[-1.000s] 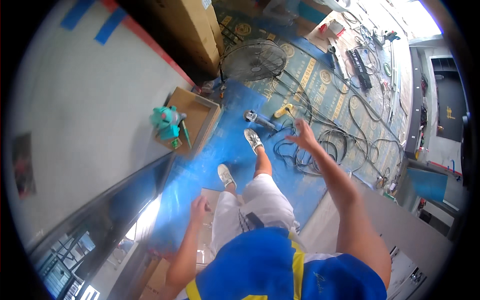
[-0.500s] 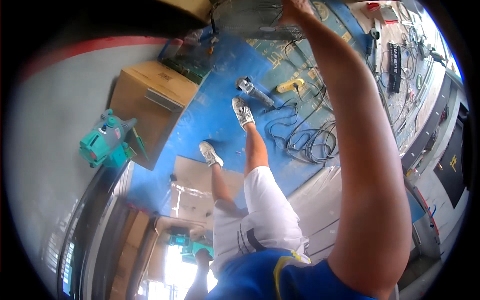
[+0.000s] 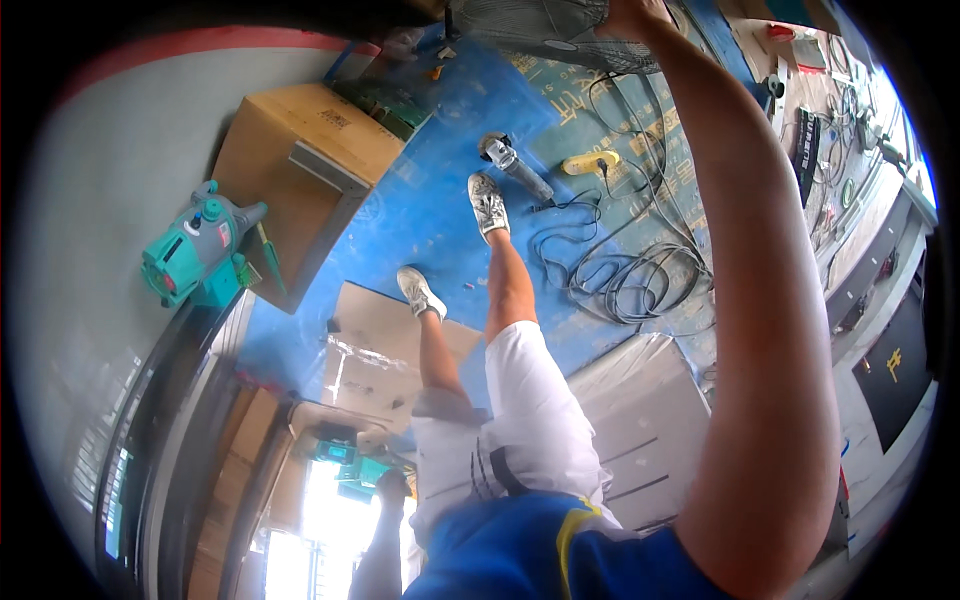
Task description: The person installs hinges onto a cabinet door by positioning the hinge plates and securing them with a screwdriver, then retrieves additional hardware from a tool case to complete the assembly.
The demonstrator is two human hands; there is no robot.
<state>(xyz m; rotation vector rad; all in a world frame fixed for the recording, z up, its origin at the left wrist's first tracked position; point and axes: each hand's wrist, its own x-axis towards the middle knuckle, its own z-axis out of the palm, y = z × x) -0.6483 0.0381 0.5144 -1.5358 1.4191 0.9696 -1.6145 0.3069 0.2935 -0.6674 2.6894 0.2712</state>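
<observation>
At the top edge, my right hand [image 3: 635,18] is curled at the rim of a large fan [image 3: 530,25] with a round wire guard. Part of the hand and much of the fan are cut off there. My left hand [image 3: 392,488] hangs low at my left side, dark against the bright light. Its fingers blend into one rounded shape, and whether it holds anything cannot be seen. A green machine [image 3: 362,470] shows just beyond it. On the blue floor in front of my feet lies an angle grinder [image 3: 520,170] with a grey body.
A yellow power strip [image 3: 590,162] and a tangle of black cable [image 3: 640,285] lie right of the grinder. At left are a cardboard box [image 3: 310,140] and a teal-and-grey pump-like machine [image 3: 200,245]. Flat cardboard [image 3: 370,350] lies by my left foot. Cluttered boards [image 3: 840,150] stretch along the right.
My right hand and the fan have shifted right in the view. The floor objects also appear slightly displaced as the view moves. My left hand stays low at my side.
</observation>
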